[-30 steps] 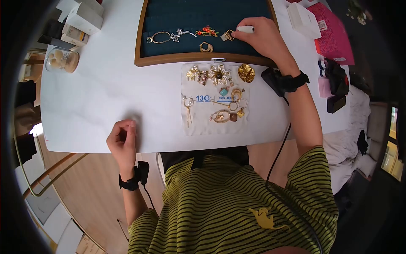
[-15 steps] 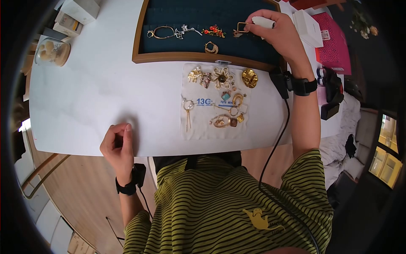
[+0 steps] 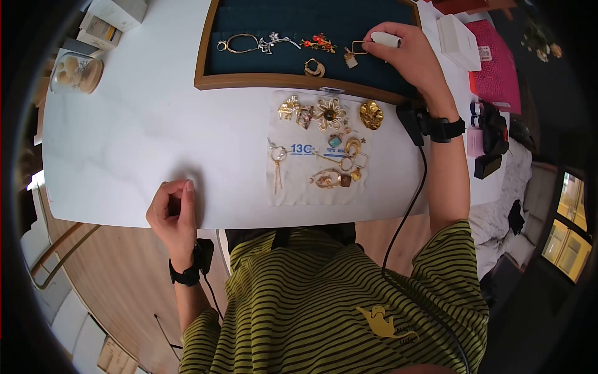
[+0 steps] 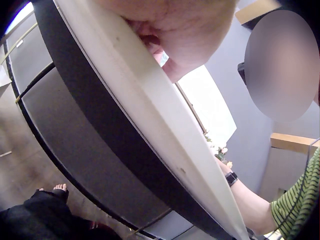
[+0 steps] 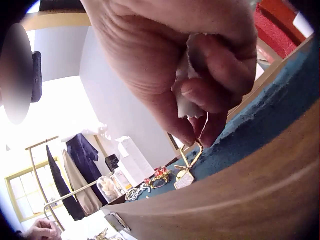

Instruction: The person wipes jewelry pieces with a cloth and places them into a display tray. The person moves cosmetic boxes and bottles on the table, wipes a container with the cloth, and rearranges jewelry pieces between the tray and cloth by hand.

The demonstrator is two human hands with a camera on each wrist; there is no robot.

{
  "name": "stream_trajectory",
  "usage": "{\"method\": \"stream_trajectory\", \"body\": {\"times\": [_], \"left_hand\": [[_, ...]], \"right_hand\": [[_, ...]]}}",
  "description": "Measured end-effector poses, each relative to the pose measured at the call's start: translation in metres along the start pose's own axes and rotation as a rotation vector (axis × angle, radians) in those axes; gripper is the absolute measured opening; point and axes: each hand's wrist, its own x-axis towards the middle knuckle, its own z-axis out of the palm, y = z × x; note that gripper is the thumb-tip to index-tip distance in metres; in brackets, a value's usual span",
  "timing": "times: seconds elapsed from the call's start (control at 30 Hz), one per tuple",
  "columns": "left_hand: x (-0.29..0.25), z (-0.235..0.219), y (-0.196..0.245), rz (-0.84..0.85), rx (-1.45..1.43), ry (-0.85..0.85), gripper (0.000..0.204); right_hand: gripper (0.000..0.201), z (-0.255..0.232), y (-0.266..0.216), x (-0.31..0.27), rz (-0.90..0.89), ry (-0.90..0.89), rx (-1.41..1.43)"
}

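The right hand (image 3: pixel 408 53) pinches a gold square earring (image 3: pixel 354 51) between thumb and fingertips, with a white cloth wad (image 3: pixel 386 38) tucked in its curled fingers, over the blue-lined tray (image 3: pixel 249 80) at 1 o'clock. Four pieces already lie in the tray; about a dozen wait on the white cloth (image 3: pixel 293 187) at centre, so most work seemingly remains. The left hand (image 3: pixel 173 212), loosely curled and holding nothing, rests on the table edge (image 3: pixel 124 156) at 8 o'clock.
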Motion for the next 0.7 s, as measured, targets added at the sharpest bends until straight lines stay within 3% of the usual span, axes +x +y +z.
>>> {"method": "stream_trajectory", "body": {"times": [0.17,0.37,0.43,0.7], "left_hand": [[0.000,0.002,0.001,0.010,-0.015,0.007,0.007],[-0.001,0.004,0.004,-0.013,-0.008,0.004,0.009],[-0.001,0.004,0.004,-0.014,-0.013,0.004,0.009],[0.000,0.002,0.004,-0.001,0.004,0.000,0.008]], "right_hand": [[0.021,0.004,0.005,-0.002,0.010,0.029,-0.082],[0.020,0.002,-0.010,-0.002,-0.010,0.019,0.183],[0.019,-0.004,-0.021,-0.006,0.137,0.005,0.304],[0.021,0.002,0.005,-0.007,0.103,-0.001,0.134]]}}
